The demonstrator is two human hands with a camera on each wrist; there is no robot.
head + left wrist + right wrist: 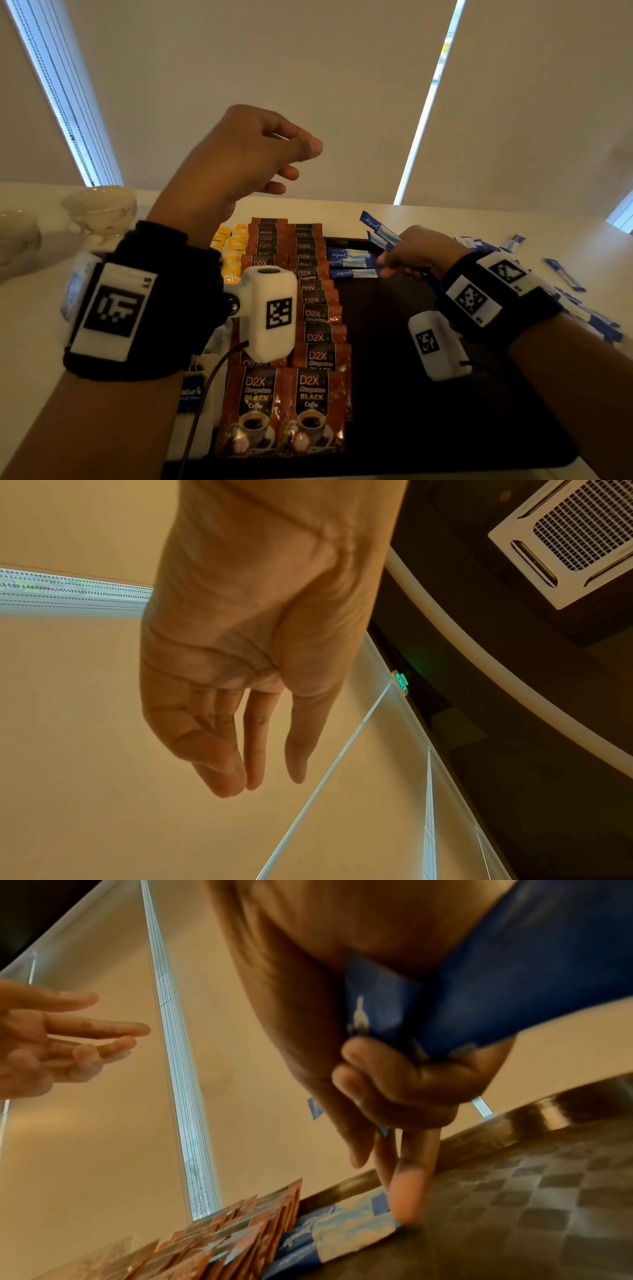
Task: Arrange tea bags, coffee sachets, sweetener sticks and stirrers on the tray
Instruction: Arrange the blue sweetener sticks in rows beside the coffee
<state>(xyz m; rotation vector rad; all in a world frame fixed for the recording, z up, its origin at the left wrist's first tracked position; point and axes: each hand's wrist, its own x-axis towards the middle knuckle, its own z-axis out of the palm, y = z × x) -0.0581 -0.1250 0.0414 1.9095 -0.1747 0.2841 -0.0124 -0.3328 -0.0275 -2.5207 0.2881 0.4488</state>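
A dark tray [411, 394] carries two overlapping rows of brown coffee sachets [310, 337] and three blue sweetener sticks [349, 263] laid side by side at its far end. My right hand [407, 255] grips a bunch of blue sweetener sticks [507, 993] in its curled fingers, while one straight fingertip [407, 1202] touches the end of the nearest laid stick [349, 1234]. My left hand [260, 154] hangs raised above the tray's left side, fingers relaxed and empty, its palm [240, 631] bare in the left wrist view.
Yellow tea bag packets [233, 246] line the tray's left edge, with a tagged tea bag [191, 390] near my left wrist. Loose blue sticks [565, 274] are scattered on the white table at the right. Two cups [101, 209] stand at the far left.
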